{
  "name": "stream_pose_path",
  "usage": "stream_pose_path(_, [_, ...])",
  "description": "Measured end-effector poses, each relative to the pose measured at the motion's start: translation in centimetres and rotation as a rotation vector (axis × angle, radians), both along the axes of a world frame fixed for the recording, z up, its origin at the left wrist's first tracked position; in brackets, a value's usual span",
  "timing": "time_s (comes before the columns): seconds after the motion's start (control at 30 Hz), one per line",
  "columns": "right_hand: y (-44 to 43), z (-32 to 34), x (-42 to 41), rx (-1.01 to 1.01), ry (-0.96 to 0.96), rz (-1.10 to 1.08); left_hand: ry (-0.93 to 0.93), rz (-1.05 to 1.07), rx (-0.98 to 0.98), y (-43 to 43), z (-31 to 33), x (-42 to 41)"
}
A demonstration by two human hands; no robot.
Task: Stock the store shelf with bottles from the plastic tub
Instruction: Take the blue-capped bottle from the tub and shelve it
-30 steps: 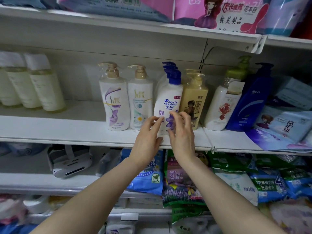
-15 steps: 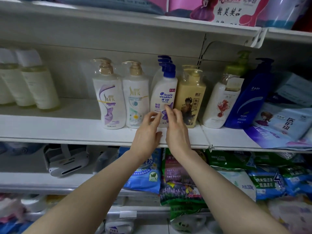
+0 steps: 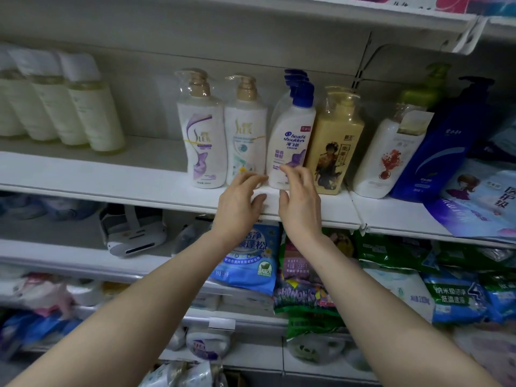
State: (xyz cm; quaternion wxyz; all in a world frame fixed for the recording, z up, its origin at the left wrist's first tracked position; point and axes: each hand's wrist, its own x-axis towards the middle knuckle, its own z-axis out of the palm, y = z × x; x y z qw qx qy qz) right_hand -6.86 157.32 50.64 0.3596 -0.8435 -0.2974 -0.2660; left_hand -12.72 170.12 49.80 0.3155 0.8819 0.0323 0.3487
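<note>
Both my hands are loose and hold nothing: left hand (image 3: 240,202) and right hand (image 3: 300,202) hover at the foot of the white bottle (image 3: 290,141), which stands upright near the shelf's (image 3: 111,182) front edge. That one seems shelved. The tub is out of view, so I cannot tell what remains.
</note>
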Motion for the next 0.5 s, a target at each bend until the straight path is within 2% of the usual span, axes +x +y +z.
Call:
stream_pose_path(0.2, [3.5,-0.2,-3.6,0.018,0.004,0.059,-0.048,0.076,-0.055,3.0,-0.1,-4.6])
stream_pose_path(0.5, [13.3,-1.4,-11.3,0.033,-0.002,0.214,-0.035,0.261,-0.063,12.0,-0.3,-14.7])
